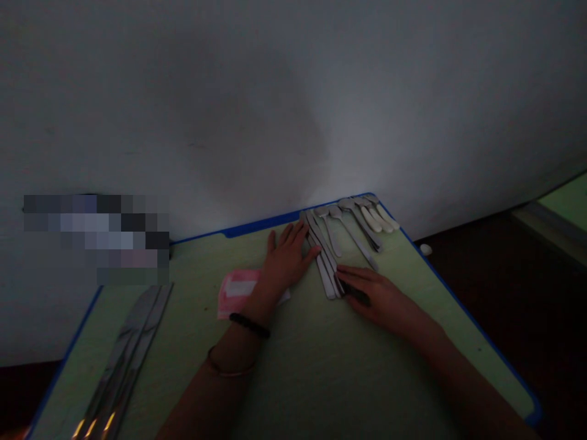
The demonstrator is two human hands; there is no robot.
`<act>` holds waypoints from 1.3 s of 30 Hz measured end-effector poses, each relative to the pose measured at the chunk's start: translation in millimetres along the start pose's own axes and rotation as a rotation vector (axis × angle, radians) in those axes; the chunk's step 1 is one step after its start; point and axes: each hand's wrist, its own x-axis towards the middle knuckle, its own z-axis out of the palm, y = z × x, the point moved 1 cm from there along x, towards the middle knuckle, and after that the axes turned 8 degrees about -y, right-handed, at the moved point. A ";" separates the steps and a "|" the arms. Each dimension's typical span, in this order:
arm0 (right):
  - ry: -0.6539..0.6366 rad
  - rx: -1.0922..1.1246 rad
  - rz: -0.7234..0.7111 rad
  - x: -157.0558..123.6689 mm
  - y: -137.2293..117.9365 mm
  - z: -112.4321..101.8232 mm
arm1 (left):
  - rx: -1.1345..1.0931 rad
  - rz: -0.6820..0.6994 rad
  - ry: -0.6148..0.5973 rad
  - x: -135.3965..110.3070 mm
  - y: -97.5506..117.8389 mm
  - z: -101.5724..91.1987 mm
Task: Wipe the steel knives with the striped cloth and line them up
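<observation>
My left hand [287, 260] lies with fingers spread beside a bundle of flat silver cutlery [324, 269], its fingertips touching the upper part. These look like table knives, but their far ends are partly covered. My right hand [378, 299] closes its fingers and thumb around the near ends of the bundle. Between that thumb and the fingers is a dark patch that I cannot make out. Metal spoons [351, 235] lie to the right of the bundle. Under my left wrist is a pink and white packet [238, 290], partly hidden.
Several pale-handled pieces of cutlery [378, 217] lie at the far right corner of the blue-edged table [293, 379]. Long knives [131, 342] with shiny bands lie at the left. A blurred-out object [96, 238] is at the back left. Behind the table rises a wall [229, 110].
</observation>
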 end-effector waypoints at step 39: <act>0.051 0.047 -0.066 5.9 5.4 3.5 | 0.015 -0.011 0.023 -2.3 4.5 -0.5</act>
